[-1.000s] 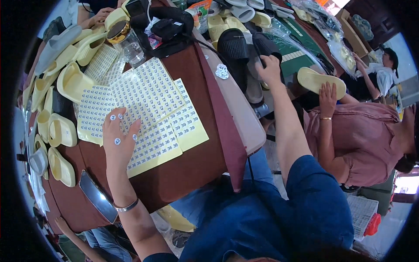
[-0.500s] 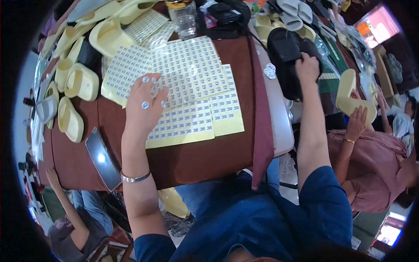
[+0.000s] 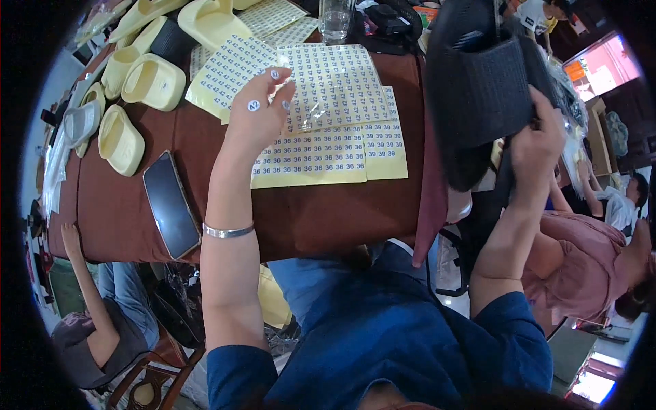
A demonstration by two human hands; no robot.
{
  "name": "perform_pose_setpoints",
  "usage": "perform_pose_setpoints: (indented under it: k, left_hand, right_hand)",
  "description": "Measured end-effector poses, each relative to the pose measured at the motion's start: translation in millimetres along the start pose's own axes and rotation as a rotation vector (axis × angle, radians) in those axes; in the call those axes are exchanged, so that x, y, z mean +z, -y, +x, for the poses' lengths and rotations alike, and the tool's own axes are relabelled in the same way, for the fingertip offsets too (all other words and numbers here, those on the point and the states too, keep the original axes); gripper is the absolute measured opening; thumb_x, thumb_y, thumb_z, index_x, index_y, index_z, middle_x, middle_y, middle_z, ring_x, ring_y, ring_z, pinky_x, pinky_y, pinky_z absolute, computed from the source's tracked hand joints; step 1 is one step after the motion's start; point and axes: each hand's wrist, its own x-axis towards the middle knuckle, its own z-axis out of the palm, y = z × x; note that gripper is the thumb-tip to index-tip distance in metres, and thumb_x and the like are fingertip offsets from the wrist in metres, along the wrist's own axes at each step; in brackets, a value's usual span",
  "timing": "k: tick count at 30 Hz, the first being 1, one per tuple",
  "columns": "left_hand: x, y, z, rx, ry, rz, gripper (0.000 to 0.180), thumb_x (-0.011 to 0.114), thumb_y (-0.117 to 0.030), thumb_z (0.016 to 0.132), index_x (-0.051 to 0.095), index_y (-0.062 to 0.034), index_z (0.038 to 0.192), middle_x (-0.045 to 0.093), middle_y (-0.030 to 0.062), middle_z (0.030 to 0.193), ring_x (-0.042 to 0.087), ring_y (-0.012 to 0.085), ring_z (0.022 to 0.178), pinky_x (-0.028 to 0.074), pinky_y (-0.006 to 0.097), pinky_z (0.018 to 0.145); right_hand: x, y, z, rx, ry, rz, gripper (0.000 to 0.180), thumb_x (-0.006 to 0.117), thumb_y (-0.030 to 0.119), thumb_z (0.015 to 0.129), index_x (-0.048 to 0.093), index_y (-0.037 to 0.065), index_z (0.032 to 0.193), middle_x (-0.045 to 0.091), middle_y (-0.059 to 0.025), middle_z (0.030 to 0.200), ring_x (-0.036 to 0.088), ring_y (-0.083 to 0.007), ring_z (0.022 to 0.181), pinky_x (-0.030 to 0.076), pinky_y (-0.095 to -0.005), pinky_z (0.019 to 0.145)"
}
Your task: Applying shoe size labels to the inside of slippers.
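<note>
At the right, my right hand (image 3: 540, 140) is closed on a pair of black slide sandals (image 3: 488, 89), held up beside the table edge and slightly blurred. The sandals have wide ribbed straps. My left hand (image 3: 261, 109) hovers at the sticker sheets with thumb and fingers apart, gripping nothing. Small round white stickers (image 3: 253, 106) cling to its back and fingers. Under and beyond it lie overlapping yellow-backed sticker sheets (image 3: 331, 85) printed with rows of numbers. A bracelet circles my left wrist.
Pale yellow slides (image 3: 154, 82) crowd the table's far left, with a grey one (image 3: 82, 123) among them. A phone (image 3: 171, 205) lies near the front edge of the brown tablecloth (image 3: 328, 222). A drinking glass (image 3: 335, 22) stands at the back. Other people sit at left and right.
My right hand has raised the black slides off the surface at the right and brought them closer. My left hand stays by the sheets. The whole view has shifted somewhat.
</note>
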Motion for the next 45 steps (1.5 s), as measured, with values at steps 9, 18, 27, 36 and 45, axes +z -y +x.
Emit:
perform_pose_setpoints:
  k: [9, 18, 27, 36, 45]
  left_hand:
    - [-13.4, -7.9, -8.0, 0.178, 0.426, -0.876, 0.078, 0.068, -0.060, 0.088, 0.053, -0.0021, 0.139, 0.064, 0.0159, 0.126, 0.065, 0.0244, 0.111, 0.052, 0.035, 0.094]
    - [-3.5, -21.9, -13.0, 0.045, 0.374, -0.970, 0.067, 0.069, -0.040, 0.095, 0.049, 0.0064, 0.139, 0.063, 0.0166, 0.122, 0.061, 0.0234, 0.112, 0.050, 0.036, 0.097]
    - [8.9, -11.3, -7.0, -0.172, 0.306, -0.679, 0.080, 0.067, -0.044, 0.095, 0.036, 0.0050, 0.150, 0.047, 0.0278, 0.144, 0.045, 0.0321, 0.136, 0.031, 0.038, 0.116]
    - [7.1, -10.6, -2.0, -0.037, 0.289, -0.649, 0.085, 0.077, -0.038, 0.089, 0.037, 0.0091, 0.148, 0.056, 0.0185, 0.138, 0.054, 0.0227, 0.125, 0.041, 0.034, 0.106]
    - [14.8, -13.7, -6.4, -0.015, 0.254, -0.574, 0.055, 0.068, -0.021, 0.096, 0.049, 0.0010, 0.143, 0.054, 0.0247, 0.140, 0.063, 0.0228, 0.114, 0.051, 0.034, 0.094]
  right_hand:
    - [27.7, 90.4, 6.2, 0.042, 0.173, 0.184, 0.027, 0.067, 0.010, 0.081, 0.073, 0.012, 0.107, 0.062, -0.0188, 0.080, 0.062, -0.0378, 0.076, 0.051, -0.0454, 0.070]
    - [18.3, 104.5, 7.5, -0.040, 0.334, 0.223, 0.028, 0.067, 0.021, 0.089, 0.070, 0.008, 0.114, 0.064, -0.0200, 0.085, 0.064, -0.0392, 0.083, 0.052, -0.0462, 0.075]
    - [17.2, 91.2, -20.3, -0.113, 0.520, 0.360, 0.030, 0.061, 0.016, 0.098, 0.066, -0.001, 0.122, 0.072, -0.0200, 0.103, 0.070, -0.0352, 0.092, 0.055, -0.0376, 0.079]
    - [4.4, 47.3, -45.6, -0.063, 0.411, 0.260, 0.020, 0.065, 0.016, 0.094, 0.071, 0.002, 0.106, 0.072, -0.0167, 0.095, 0.071, -0.0318, 0.086, 0.055, -0.0384, 0.074]
    - [-1.1, 42.7, -60.2, 0.155, 0.489, 0.212, 0.023, 0.071, 0.022, 0.090, 0.068, 0.004, 0.104, 0.069, -0.0140, 0.083, 0.068, -0.0292, 0.077, 0.054, -0.0393, 0.069]
